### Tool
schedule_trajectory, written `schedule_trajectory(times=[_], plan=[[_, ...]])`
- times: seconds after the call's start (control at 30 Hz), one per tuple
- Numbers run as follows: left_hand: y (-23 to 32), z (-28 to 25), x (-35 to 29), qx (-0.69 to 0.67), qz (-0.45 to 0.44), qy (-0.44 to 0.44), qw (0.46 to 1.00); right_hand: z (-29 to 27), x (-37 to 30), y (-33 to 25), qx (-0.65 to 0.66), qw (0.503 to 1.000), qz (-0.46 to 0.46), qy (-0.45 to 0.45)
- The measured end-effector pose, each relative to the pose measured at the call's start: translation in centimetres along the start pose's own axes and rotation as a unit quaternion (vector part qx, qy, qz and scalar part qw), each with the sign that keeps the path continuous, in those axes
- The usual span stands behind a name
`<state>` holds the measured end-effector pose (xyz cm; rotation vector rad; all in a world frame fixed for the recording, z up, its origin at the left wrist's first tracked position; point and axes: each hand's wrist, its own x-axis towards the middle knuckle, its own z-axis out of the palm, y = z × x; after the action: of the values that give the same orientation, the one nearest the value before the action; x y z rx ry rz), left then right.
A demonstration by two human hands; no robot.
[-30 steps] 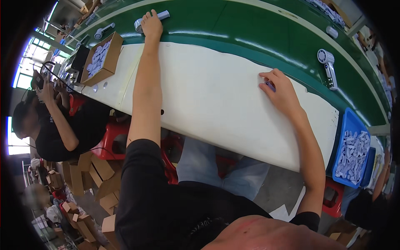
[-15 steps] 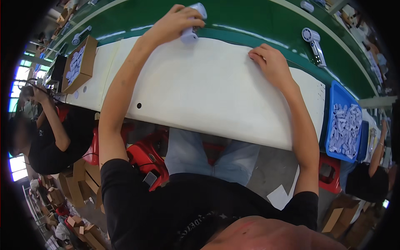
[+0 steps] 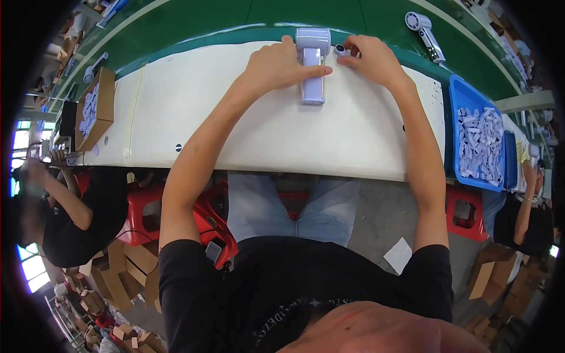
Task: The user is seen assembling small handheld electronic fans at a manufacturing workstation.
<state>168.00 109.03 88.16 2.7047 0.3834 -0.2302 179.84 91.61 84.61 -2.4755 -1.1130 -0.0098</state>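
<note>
A white and pale-lilac handheld fan (image 3: 313, 82) is at the far middle of the white tabletop, its round head away from me and its handle toward me. My left hand (image 3: 276, 66) grips it from the left, the thumb laid across the handle. Just to the right of the fan, my right hand (image 3: 374, 59) pinches a small white part with a dark round end (image 3: 341, 50) between thumb and fingers. Whether the fan rests fully on the table I cannot tell.
On the green conveyor belt (image 3: 353, 15) lies another handheld fan (image 3: 425, 36). A blue tray (image 3: 453, 112) of small white parts stands at the right, a cardboard box (image 3: 106, 112) of white parts at the left. People sit on both sides; red stools (image 3: 465, 212) stand below.
My left hand has brought the fan from the belt's edge down and right, turning it handle toward me. My right hand has moved up the table and now pinches the small white part.
</note>
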Motion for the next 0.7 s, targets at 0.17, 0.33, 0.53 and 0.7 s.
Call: schedule_trajectory(times=[0.17,0.33,0.53,0.7], plan=[[-1.7,1.3,4.0,-0.13,0.104,0.025,0.986,0.4,0.4,0.7,0.104,0.993,0.042,0.043],[-2.6,3.1,6.1,-0.448,0.077,0.118,0.883,-0.1,0.2,-3.1,0.484,0.868,0.089,0.061],[0.0,3.2,3.9,-0.694,0.151,0.017,0.704,-0.7,-0.7,-4.9,0.522,0.845,0.068,0.095],[-0.7,4.3,4.1,-0.652,0.184,0.038,0.734,-0.1,-0.4,-5.1,0.47,0.865,0.077,0.158]])
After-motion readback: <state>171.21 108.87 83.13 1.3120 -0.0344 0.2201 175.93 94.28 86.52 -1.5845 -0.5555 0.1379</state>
